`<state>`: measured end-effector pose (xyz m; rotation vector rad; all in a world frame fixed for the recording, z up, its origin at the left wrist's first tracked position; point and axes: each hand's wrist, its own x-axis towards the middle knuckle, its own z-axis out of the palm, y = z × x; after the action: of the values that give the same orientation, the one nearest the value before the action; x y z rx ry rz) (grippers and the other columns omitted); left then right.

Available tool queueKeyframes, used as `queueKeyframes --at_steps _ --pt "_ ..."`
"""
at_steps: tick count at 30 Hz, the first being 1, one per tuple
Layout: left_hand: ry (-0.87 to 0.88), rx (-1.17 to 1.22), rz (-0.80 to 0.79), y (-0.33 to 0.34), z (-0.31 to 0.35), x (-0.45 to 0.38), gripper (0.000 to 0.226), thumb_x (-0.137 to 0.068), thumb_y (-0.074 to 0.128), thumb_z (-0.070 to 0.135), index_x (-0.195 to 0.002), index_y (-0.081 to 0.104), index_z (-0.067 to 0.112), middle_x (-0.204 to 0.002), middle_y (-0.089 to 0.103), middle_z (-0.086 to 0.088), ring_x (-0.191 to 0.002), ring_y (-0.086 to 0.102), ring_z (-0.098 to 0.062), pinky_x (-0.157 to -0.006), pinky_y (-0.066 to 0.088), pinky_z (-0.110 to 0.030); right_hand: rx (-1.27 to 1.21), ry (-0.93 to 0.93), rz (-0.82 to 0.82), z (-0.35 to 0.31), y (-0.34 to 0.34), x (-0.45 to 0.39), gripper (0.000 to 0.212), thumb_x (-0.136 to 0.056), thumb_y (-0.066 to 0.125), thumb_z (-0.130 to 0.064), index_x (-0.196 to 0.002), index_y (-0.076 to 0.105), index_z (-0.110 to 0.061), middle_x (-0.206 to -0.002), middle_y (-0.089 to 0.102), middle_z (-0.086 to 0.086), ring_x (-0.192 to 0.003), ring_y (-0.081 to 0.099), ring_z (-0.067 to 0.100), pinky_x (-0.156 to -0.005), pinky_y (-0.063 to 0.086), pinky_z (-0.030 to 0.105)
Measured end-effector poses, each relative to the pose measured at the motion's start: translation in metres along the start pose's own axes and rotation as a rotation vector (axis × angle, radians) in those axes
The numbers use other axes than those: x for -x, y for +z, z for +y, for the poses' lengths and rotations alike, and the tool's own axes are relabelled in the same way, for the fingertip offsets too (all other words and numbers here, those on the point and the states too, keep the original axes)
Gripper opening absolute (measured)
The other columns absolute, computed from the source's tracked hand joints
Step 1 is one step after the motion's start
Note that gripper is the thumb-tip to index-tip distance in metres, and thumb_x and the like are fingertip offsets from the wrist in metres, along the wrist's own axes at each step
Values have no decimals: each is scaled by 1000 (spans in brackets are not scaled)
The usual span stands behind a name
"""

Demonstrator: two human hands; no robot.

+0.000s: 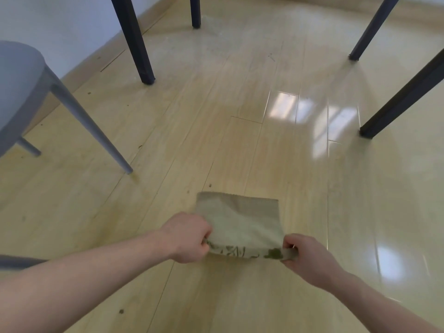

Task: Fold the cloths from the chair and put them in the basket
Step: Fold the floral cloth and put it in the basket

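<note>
Both hands pinched the cloth's (240,224) near corners, left hand (187,237) and right hand (304,257) apart, over the floor (168,140); keeping the edge taut and corners level would, I judged, fold it squarely.

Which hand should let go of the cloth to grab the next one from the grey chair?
Probably the left. Both hands pinch the near corners of the cloth, but the left hand is on the same side as the grey chair, so its reach looks shorter. The right hand would have to cross over.
</note>
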<state>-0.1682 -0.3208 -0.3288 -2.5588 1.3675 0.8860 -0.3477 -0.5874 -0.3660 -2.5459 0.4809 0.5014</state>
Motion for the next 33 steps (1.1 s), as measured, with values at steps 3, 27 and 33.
queueKeyframes --at_steps 3,27,33 --pt "2 -39 -171 29 8 6 16 -84 48 33 -70 48 25 -73 58 2 -66 55 -20 -58 44 -33 12 29 -96 10 27 15 19 -83 71 -29 -73 54 -29 -80 65 -14 -76 61 10 -67 49 30" --pt "-202 28 125 63 -24 -45 64 -89 66 12 -146 41 22 -145 45 -2 -123 51 -21 -96 49 -34 -136 278 129 27 42 -66 54 -90 67 -22 -142 51 -20 -132 62 2 -112 63 22 -90 58 38" --pt "9 32 4 85 2 -31 64 -91 60 13 -150 38 23 -159 28 -3 -140 38 -22 -116 37 -36 -350 561 14 27 77 -47 89 -86 75 -38 -154 26 -7 -147 45 17 -128 54 34 -100 55 42"
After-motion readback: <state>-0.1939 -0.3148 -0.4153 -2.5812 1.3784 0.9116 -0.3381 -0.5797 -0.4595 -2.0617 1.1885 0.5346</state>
